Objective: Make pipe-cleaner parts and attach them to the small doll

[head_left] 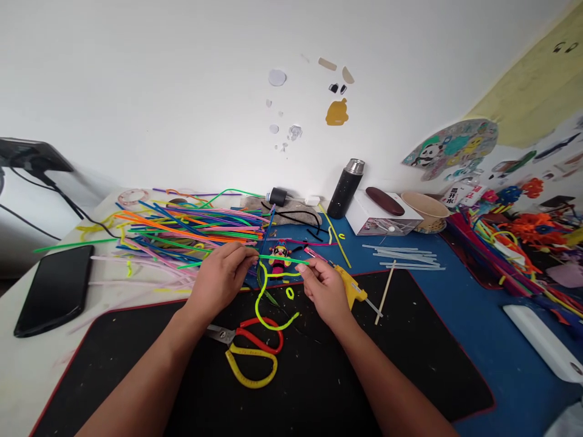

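A green pipe cleaner [280, 258] is stretched between my two hands above the black mat. My left hand [224, 273] pinches it, with its free end poking out to the left. The fingers of my right hand [324, 285] are closed on its other end. Below and between the hands lies a bent yellow-green pipe cleaner [259, 306], with a small yellow ring [289, 294] beside it. Scissors [252, 349] with one red and one yellow handle rest on the mat nearer to me. A small colourful figure [279, 252] stands just behind the green strand.
Many coloured pipe cleaners [182, 224] are heaped at the back left. A yellow glue gun [353, 288] lies right of my right hand, near a wooden stick [386, 291] and glue sticks [405, 256]. A black flask [345, 191] and a phone [54, 290] are farther out.
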